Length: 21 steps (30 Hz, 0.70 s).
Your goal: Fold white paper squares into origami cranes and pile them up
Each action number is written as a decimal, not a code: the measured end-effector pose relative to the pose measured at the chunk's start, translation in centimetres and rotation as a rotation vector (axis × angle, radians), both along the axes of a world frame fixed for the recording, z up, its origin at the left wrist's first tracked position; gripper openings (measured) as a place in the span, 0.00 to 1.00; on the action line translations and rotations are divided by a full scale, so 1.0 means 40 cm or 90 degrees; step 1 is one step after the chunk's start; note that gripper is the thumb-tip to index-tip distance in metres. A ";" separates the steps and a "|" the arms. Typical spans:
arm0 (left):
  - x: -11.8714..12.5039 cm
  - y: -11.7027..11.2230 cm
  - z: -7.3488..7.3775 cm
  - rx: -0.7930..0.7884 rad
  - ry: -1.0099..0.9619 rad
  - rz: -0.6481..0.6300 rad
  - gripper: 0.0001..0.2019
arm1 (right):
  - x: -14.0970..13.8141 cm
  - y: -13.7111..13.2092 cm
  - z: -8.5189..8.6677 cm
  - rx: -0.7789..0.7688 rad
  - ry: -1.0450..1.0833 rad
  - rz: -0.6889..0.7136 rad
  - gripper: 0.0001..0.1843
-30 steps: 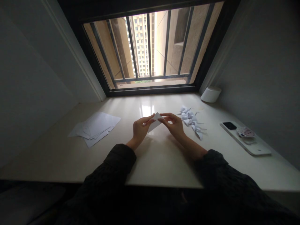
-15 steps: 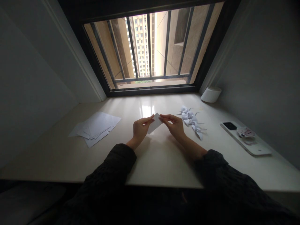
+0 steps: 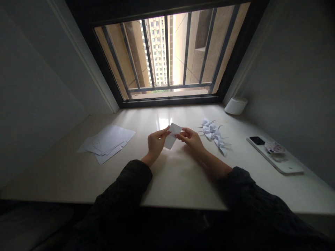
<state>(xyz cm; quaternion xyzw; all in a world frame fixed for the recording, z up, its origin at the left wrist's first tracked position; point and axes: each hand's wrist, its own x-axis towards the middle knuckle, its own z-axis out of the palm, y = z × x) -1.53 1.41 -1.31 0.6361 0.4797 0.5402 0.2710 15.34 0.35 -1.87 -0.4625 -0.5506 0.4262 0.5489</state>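
Observation:
A small folded piece of white paper is held up between both hands above the pale countertop. My left hand pinches its left edge between thumb and fingers. On the other side my right hand is closed on the right edge, its thumb lying across the front of the paper. Several folded white paper cranes sit in a bunch just right of my right hand. To the left, apart from my left hand, lies a loose stack of white paper sheets.
A phone in a pale case with a round grip on its back lies at the right. A white cylindrical object stands in the back right corner. The barred window closes off the back, and the counter's front edge runs near me.
The folded paper has turned and shows more of its face, with its top corner shifted slightly left. My right thumb has moved down and inward over the paper. My left hand stays almost in place.

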 end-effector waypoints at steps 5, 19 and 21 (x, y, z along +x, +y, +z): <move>0.016 -0.011 -0.005 -0.003 -0.015 -0.014 0.17 | -0.021 -0.015 0.000 -0.080 -0.014 0.055 0.21; 0.027 0.005 -0.015 -0.031 -0.068 -0.008 0.19 | -0.004 -0.004 -0.002 -0.149 0.061 0.063 0.22; 0.023 0.008 -0.016 -0.033 -0.076 -0.020 0.19 | 0.003 -0.002 0.001 -0.137 0.026 0.059 0.22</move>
